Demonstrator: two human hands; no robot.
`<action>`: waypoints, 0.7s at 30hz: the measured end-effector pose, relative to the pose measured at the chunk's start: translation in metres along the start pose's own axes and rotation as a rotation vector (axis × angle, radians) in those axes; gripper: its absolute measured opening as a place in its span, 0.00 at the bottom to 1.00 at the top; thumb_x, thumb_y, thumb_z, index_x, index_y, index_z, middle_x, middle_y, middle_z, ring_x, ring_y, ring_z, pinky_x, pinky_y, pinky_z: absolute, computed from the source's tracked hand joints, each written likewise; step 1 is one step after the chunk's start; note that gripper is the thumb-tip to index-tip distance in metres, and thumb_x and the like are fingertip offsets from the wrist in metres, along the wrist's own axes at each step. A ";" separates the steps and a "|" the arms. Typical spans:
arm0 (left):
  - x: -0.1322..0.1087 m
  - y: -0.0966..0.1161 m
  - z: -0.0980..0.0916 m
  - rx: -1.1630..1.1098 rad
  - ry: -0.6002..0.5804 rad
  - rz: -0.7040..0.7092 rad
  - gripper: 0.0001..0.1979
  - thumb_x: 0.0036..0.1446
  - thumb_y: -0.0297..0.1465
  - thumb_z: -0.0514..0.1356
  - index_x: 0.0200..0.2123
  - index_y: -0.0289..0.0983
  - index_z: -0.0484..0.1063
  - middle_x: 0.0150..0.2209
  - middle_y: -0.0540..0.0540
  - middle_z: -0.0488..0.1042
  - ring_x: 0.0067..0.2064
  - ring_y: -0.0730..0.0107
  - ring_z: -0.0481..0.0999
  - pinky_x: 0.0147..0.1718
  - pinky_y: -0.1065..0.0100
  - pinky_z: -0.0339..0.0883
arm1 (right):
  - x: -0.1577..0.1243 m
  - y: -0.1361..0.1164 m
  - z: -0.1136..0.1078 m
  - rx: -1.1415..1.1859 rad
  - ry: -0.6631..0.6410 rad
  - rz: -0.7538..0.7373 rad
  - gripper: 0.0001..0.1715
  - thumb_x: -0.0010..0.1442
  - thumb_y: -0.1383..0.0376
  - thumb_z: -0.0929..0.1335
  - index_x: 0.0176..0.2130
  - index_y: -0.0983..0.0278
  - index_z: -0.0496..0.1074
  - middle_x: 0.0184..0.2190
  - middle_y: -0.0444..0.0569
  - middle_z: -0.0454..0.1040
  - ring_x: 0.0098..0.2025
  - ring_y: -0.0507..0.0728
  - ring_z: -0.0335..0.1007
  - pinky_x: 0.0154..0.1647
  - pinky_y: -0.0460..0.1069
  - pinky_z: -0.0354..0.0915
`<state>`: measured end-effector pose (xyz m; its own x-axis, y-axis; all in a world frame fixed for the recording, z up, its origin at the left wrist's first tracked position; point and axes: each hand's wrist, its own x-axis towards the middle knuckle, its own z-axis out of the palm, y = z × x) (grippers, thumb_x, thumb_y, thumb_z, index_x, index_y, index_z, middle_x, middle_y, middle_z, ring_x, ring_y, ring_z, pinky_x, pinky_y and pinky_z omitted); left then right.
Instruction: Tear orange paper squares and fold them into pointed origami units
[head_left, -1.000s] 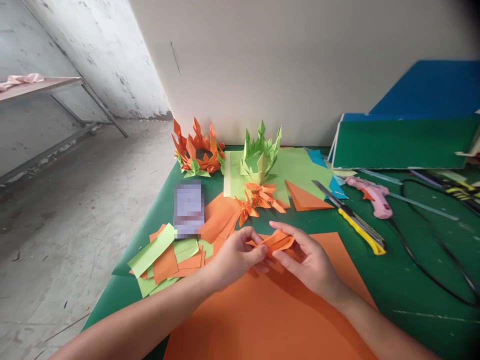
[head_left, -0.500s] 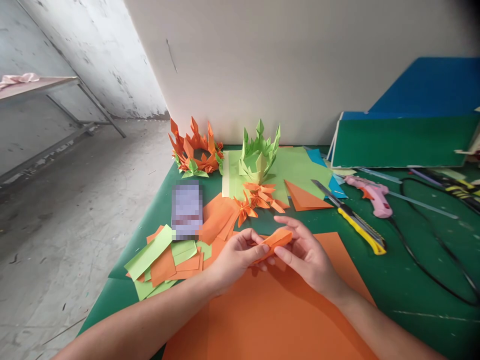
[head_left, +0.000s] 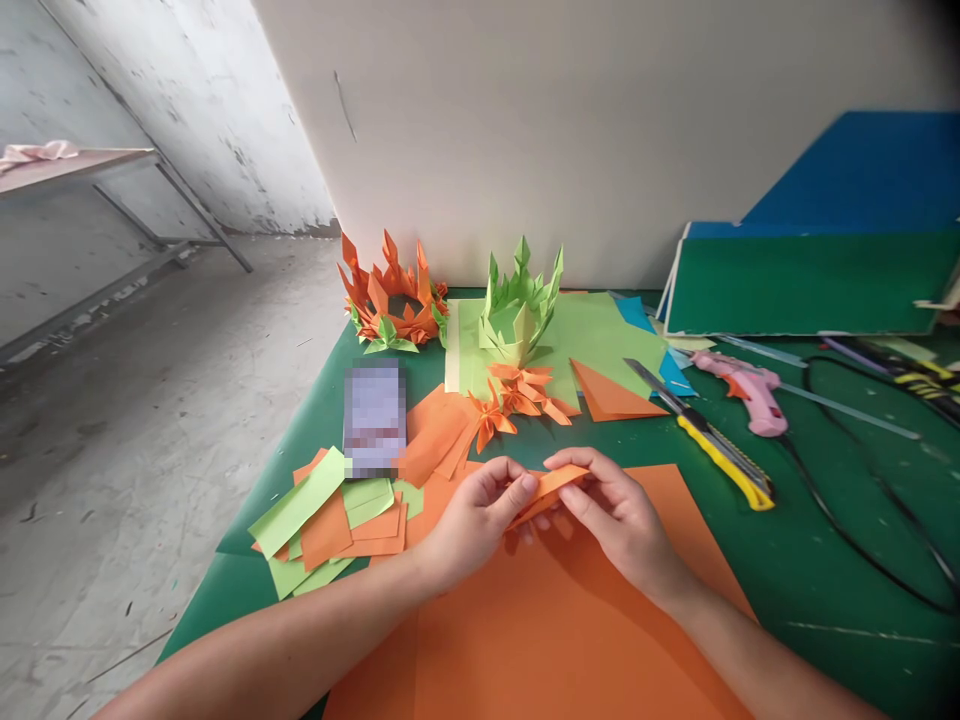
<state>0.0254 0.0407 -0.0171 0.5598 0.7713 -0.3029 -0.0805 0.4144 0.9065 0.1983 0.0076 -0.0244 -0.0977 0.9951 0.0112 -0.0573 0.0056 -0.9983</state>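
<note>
A small folded piece of orange paper (head_left: 551, 491) is held between both hands. My left hand (head_left: 484, 510) pinches its left end, thumb on top. At the other end, my right hand (head_left: 611, 510) grips it between thumb and fingers. Beneath them lies a large orange sheet (head_left: 570, 630). Just beyond the hands sit several orange folded paper flowers (head_left: 517, 392). A green folded paper crown (head_left: 519, 310) stands behind these, and an orange paper crown (head_left: 390, 300) with green leaves is to its left.
Loose orange and green paper pieces (head_left: 322, 520) lie on the left, near a blurred purple-grey rectangle (head_left: 375, 415). On the right are a yellow utility knife (head_left: 724, 462), a pink glue gun (head_left: 750, 390) with its black cord, and an orange paper triangle (head_left: 611, 395). Green board (head_left: 802, 285) leans behind.
My right fingers, raised and spread before, have closed down onto the right end of the folded paper. The paper looks flatter now. My left hand keeps its pinch.
</note>
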 end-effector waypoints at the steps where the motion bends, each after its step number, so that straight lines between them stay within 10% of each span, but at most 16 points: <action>1: 0.000 0.000 0.000 -0.001 0.007 0.001 0.18 0.61 0.46 0.58 0.32 0.37 0.62 0.25 0.52 0.72 0.24 0.77 0.68 0.21 0.74 0.59 | 0.001 0.000 0.001 0.002 0.009 0.004 0.07 0.65 0.62 0.65 0.45 0.56 0.70 0.36 0.43 0.73 0.32 0.51 0.75 0.35 0.46 0.73; 21: -0.004 0.000 -0.001 0.068 0.079 0.034 0.18 0.60 0.46 0.59 0.31 0.38 0.60 0.24 0.50 0.72 0.21 0.77 0.70 0.17 0.76 0.59 | 0.005 0.001 0.026 0.068 0.062 0.017 0.12 0.63 0.63 0.67 0.48 0.55 0.66 0.34 0.40 0.68 0.28 0.48 0.71 0.30 0.44 0.71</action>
<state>0.0221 0.0383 -0.0164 0.4911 0.8208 -0.2917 -0.0405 0.3560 0.9336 0.1720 0.0098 -0.0234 -0.0382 0.9992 -0.0114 -0.1240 -0.0161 -0.9921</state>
